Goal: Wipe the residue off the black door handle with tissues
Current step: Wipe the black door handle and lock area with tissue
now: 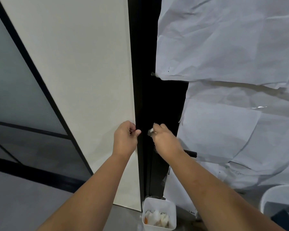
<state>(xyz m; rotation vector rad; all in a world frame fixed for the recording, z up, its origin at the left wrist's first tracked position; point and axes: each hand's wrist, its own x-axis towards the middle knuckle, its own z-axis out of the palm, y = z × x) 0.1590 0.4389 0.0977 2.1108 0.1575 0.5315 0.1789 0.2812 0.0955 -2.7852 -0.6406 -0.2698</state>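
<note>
The black door (163,100) fills the middle, mostly covered by crumpled white paper. The tip of the black door handle (191,153) sticks out to the right from under my right wrist; the rest of it is hidden. My right hand (163,139) is closed on a small wad of tissue (150,130), pressed against the black door surface above the handle. My left hand (125,139) rests at the edge of the black door frame, thumb and fingers pinched together with nothing visible in them.
A white bin (158,214) with used tissues stands on the floor below the door. White paper sheets (232,64) are taped over the door at right. A cream wall panel (82,80) is at left, and a white container (280,199) at lower right.
</note>
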